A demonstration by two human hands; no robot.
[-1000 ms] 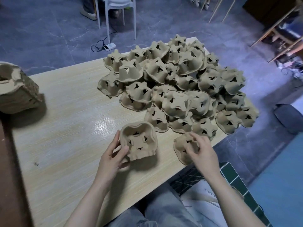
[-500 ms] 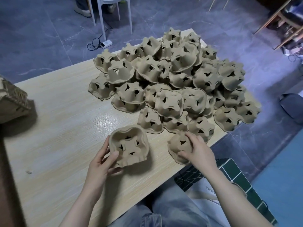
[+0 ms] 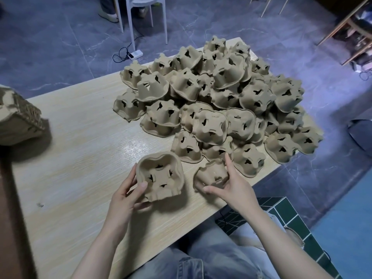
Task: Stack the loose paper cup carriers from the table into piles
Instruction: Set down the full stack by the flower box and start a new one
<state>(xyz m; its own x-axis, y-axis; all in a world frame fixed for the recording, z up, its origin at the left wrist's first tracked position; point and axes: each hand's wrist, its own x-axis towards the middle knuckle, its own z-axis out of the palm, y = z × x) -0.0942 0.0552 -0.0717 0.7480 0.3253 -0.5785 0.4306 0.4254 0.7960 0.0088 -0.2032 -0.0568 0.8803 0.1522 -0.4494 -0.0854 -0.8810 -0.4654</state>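
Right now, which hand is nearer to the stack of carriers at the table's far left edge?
Left. The left hand grips the open-side-up carrier, well right of that stack. The right hand holds another carrier farther right still.

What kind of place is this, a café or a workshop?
Probably an informal workroom or storeroom, not a café floor: a plain pale wooden table heaped with brown moulded-pulp cup carriers, a grey marble-look tiled floor, and a white power strip lying loose beside a white plastic chair.
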